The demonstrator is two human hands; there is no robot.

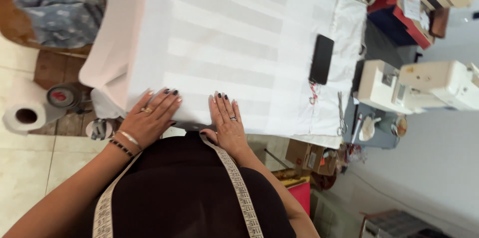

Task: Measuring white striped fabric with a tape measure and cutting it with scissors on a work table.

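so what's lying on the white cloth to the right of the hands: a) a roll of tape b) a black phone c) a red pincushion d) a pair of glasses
b: a black phone lies flat on the white striped cloth, off to the right of both hands, the left hand and right hand pressing flat on the cloth's near edge.

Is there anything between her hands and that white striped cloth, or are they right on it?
Nothing visible stands between them. The left hand and the right hand both lie flat, palms down, directly on the near edge of the white striped cloth. The black phone and the scissors lie farther right, away from both hands.
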